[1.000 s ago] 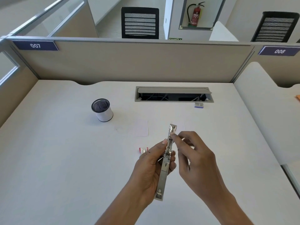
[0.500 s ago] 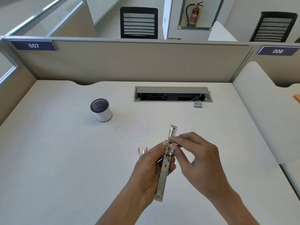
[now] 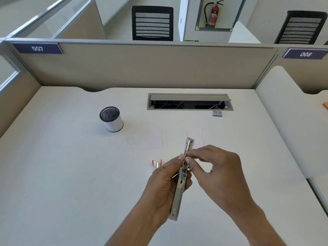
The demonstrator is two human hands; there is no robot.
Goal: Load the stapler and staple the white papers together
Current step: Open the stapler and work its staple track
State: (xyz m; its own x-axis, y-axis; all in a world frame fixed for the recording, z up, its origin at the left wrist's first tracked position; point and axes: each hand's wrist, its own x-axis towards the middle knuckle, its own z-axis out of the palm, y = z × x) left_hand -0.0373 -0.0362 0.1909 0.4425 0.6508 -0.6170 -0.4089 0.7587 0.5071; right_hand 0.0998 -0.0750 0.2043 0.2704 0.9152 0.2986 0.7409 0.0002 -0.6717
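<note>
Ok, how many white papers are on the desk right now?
2. The left paper lies mid-desk, right of the mesh cup; the right paper lies beside it, apart, partly behind the raised stapler. Sheets stacked underneath either would be hidden.

An open-plan office is shown. A pale desk [image 3: 71, 174] is enclosed by beige partition panels [image 3: 142, 68], on which number plates reading 007 [image 3: 37, 48] and 008 [image 3: 305, 54] are fixed at the upper left and upper right. A cable tray [image 3: 189, 102] with a raised flap is set into the desk at centre, and a mesh pen holder [image 3: 111, 118] is placed left of centre. Beyond the partition, a black mesh-backed chair [image 3: 152, 23] is seen at top centre and a second chair [image 3: 301, 27] at top right, with a red fire extinguisher [image 3: 213, 15] mounted in a wall niche between them. A glass screen [image 3: 53, 20] is fitted at the upper left. Stationery is seen: white papers [image 3: 153, 139] at centre, a stapler [image 3: 179, 189] at lower middle.
</note>
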